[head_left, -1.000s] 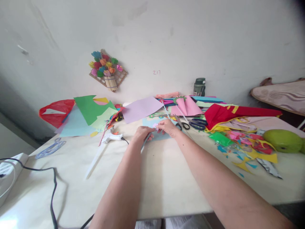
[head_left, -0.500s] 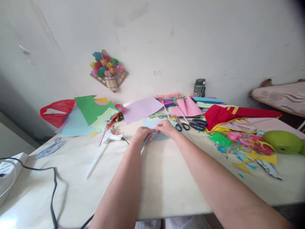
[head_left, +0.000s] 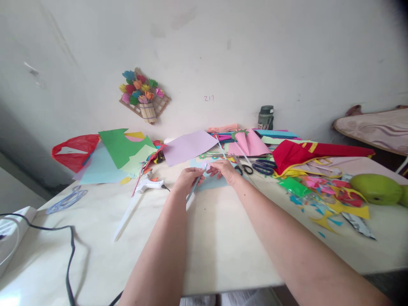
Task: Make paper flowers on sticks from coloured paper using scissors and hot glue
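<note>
My left hand [head_left: 188,178] is closed on a thin grey-blue strip [head_left: 192,193], which slants down toward me from its fingers. Close beside it, my right hand [head_left: 224,170] has bent fingers at a small lilac piece of paper [head_left: 208,166] by the strip's upper end. Whether that piece is fixed to the strip is too small to tell. Beneath both hands lies a light blue sheet [head_left: 214,182]. Black-handled scissors [head_left: 247,169] rest just past my right hand. A white glue gun [head_left: 152,184] lies left of my left hand.
Coloured sheets, including a green one [head_left: 119,146] and a lilac one [head_left: 189,146], line the back. Dark blue scissors [head_left: 264,166], a red cloth [head_left: 296,155], paper scraps [head_left: 328,219] and a green rounded object [head_left: 376,188] are right. A black cable [head_left: 70,255] crosses the left.
The fingertips of my hands have drawn slightly apart, and more of the lilac piece and the strip's end shows between them. My left hand still grips the strip. The view has shifted slightly.
</note>
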`<state>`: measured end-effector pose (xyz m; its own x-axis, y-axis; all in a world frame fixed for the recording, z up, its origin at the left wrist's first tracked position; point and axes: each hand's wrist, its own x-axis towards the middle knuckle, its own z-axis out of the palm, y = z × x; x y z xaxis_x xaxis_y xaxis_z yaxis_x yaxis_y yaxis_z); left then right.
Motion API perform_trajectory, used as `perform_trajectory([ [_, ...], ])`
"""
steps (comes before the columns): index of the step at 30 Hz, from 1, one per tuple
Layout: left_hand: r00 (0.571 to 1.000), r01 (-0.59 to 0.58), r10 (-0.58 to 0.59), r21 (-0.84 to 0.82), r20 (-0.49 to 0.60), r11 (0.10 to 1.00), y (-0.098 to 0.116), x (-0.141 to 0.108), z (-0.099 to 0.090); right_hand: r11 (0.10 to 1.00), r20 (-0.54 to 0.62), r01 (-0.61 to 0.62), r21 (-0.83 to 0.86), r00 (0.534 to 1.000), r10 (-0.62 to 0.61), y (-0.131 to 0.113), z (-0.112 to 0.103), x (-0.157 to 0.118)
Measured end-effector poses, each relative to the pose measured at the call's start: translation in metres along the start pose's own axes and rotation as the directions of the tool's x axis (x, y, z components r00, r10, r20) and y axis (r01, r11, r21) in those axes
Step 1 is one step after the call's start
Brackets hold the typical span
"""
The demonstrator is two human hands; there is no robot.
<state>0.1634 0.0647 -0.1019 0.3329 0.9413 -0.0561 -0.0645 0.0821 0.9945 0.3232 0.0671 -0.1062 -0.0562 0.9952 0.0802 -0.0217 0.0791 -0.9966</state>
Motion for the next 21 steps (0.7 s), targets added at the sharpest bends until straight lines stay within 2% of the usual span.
perform_trajectory([
  [5, 1.0, 0.026, -0.026, -0.023, -0.008, 0.999, -0.0015, -0.0005, 0.0008, 0.999, -0.036, 0.042, 0.001, 0.998, -0.042, 0.0029, 0.0018, 0.0023],
  [10, 0.999, 0.035, -0.035, 0.005, -0.031, 0.999, 0.0005, -0.0015, 0.0036, 0.999, -0.056, 0.032, 0.022, 0.998, -0.03, 0.0037, 0.0024, 0.0033],
  [16, 0.999, 0.02, -0.018, 0.052, -0.037, 0.998, 0.0046, -0.0039, 0.0084, 0.998, -0.111, 0.05, -0.041, 0.992, -0.054, 0.0016, 0.0024, 0.0025],
  [19, 0.998, -0.002, 0.011, 0.151, -0.063, 0.988, 0.0031, -0.0015, 0.0087, 0.996, -0.13, 0.056, -0.074, 0.989, -0.065, 0.0035, 0.0021, 0.0041],
  [21, 0.991, -0.011, 0.052, 0.306, -0.127, 0.952, 0.002, 0.0009, 0.0087, 0.995, -0.147, 0.049, -0.089, 0.987, -0.062, 0.0055, 0.0018, 0.006],
])
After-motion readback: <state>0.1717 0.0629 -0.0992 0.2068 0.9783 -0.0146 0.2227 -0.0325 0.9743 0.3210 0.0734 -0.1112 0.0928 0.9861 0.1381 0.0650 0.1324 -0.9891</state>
